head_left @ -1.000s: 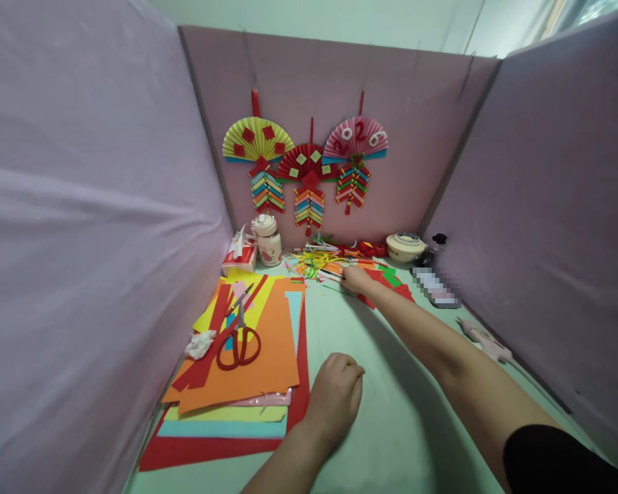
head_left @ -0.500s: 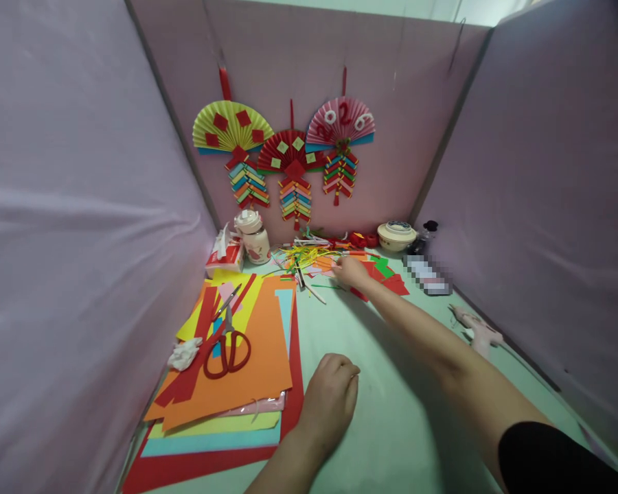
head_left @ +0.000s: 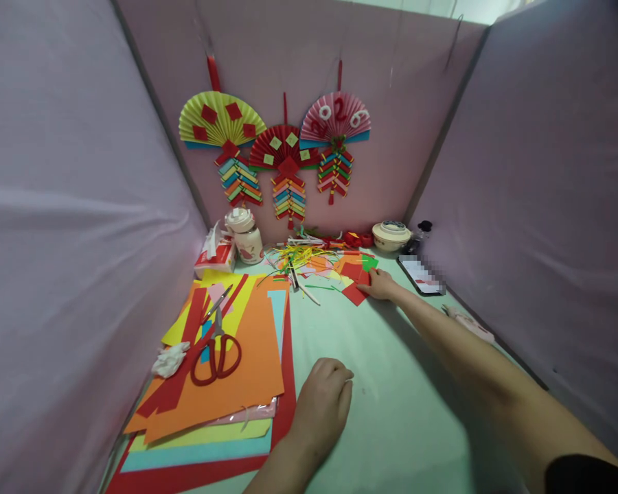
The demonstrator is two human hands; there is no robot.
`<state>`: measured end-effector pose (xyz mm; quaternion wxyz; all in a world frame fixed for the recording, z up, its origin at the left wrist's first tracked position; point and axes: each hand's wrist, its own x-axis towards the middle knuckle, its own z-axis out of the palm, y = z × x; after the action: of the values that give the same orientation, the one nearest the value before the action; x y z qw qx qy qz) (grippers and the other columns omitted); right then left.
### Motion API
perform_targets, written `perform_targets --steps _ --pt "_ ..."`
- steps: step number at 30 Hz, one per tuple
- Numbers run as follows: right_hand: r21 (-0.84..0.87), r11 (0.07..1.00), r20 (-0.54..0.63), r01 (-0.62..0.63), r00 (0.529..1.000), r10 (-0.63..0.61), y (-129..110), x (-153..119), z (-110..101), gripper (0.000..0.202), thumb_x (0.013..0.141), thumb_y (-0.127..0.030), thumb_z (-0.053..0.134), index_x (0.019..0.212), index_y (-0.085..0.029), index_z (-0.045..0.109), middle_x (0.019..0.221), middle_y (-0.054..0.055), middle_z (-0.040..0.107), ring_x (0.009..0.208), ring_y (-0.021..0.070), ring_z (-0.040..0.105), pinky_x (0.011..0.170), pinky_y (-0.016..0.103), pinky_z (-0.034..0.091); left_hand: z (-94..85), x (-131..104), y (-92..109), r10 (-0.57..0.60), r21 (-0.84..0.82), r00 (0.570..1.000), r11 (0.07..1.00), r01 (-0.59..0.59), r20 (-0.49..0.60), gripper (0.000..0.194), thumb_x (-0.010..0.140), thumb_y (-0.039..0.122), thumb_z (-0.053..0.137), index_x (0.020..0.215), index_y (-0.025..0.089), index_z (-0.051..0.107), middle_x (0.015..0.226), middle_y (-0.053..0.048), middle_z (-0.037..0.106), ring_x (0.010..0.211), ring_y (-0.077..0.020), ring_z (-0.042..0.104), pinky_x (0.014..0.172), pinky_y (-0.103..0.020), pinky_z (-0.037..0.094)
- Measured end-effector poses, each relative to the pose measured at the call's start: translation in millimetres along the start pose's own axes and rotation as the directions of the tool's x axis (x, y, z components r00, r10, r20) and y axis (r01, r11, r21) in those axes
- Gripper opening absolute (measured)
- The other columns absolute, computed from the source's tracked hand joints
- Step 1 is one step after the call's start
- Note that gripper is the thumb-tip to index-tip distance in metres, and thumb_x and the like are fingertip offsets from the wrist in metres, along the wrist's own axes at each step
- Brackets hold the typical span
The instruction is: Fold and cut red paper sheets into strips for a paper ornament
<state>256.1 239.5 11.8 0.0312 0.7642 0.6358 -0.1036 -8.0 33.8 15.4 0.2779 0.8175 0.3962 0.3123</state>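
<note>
My right hand (head_left: 380,284) reaches to the back right of the table, its fingertips on the red paper pieces (head_left: 354,293) beside a small green piece (head_left: 369,263). Whether it grips one of them is too small to tell. Curled in on itself, my left hand (head_left: 325,398) rests on the pale green table (head_left: 381,384), near the front, just right of the stacked coloured sheets (head_left: 257,343). Nothing shows between its fingers. Red-handled scissors (head_left: 217,353) lie on the orange sheet, and a pile of yellow strips (head_left: 303,256) lies left of my right hand.
A tissue box (head_left: 215,259), a lidded jar (head_left: 248,240), a lidded bowl (head_left: 391,237) and a phone (head_left: 421,276) stand or lie along the back. A glue gun (head_left: 471,324) lies at the right, partly behind my right arm. Three paper fan ornaments (head_left: 288,147) hang on the back wall.
My right hand has moved right, from beside the yellow strips to the red paper pieces. My left hand keeps its pose. The view has shifted slightly.
</note>
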Motion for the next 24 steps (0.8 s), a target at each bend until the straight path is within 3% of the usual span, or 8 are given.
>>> perform_targets --steps 4,9,17,19,21,24 --pt "-0.015 0.989 0.065 0.147 0.987 -0.145 6 -13 -15 0.062 0.077 -0.058 0.061 0.121 -0.015 0.058 0.123 0.018 0.060 0.111 0.0321 0.057 0.089 0.034 0.043 -0.4 0 0 0.007 -0.002 1.000 1.000 -0.007 0.000 0.020 0.090 0.011 0.046 0.096 0.017 0.063 0.095 -0.009 0.062 0.093 -0.0218 0.056 0.080 -0.038 0.051" --pt "0.012 0.956 0.111 0.292 0.950 -0.291 17 -35 -27 0.042 0.072 -0.044 0.071 0.106 -0.020 0.067 0.109 0.011 0.067 0.099 0.0281 0.062 0.081 0.030 0.045 -1.2 2 0 0.004 -0.007 1.000 1.000 -0.004 -0.003 0.020 0.090 0.011 0.045 0.095 0.018 0.063 0.094 -0.008 0.062 0.093 -0.0215 0.057 0.079 -0.038 0.052" --pt "0.107 0.879 0.121 0.465 0.872 -0.475 41 -75 -21 0.059 0.067 -0.018 0.069 0.125 -0.022 0.060 0.131 0.011 0.056 0.118 0.0270 0.054 0.095 0.029 0.041 -1.8 3 2 -0.003 -0.007 1.000 1.000 0.003 0.016 0.019 0.090 0.011 0.046 0.096 0.018 0.063 0.094 -0.008 0.062 0.093 -0.0214 0.058 0.079 -0.037 0.052" --pt "0.103 0.890 0.099 0.444 0.886 -0.454 46 -84 -20 0.071 0.067 -0.022 0.072 0.135 -0.022 0.051 0.142 0.013 0.046 0.128 0.0301 0.046 0.101 0.032 0.038 -1.6 3 3 -0.004 -0.006 1.000 1.000 0.004 0.017 0.019 0.090 0.012 0.046 0.096 0.018 0.063 0.093 -0.008 0.062 0.093 -0.0214 0.058 0.079 -0.037 0.052" --pt "0.100 0.925 0.078 0.366 0.924 -0.374 48 -93 -19 0.086 0.067 -0.036 0.075 0.144 -0.020 0.039 0.148 0.017 0.037 0.131 0.0338 0.042 0.103 0.037 0.037 -1.1 3 2 -0.006 -0.008 1.000 1.000 0.006 0.019 0.019 0.090 0.013 0.046 0.096 0.018 0.064 0.093 -0.008 0.063 0.092 -0.0215 0.058 0.078 -0.037 0.052" --pt "0.117 0.960 0.069 0.253 0.963 -0.262 43 -106 -13 0.097 0.070 -0.062 0.068 0.147 -0.016 0.030 0.138 0.022 0.045 0.122 0.0354 0.050 0.096 0.039 0.042 -0.2 3 2 -0.005 -0.007 1.000 1.000 0.005 0.030 0.019 0.091 0.013 0.046 0.096 0.019 0.063 0.093 -0.008 0.063 0.092 -0.0217 0.058 0.078 -0.037 0.052"
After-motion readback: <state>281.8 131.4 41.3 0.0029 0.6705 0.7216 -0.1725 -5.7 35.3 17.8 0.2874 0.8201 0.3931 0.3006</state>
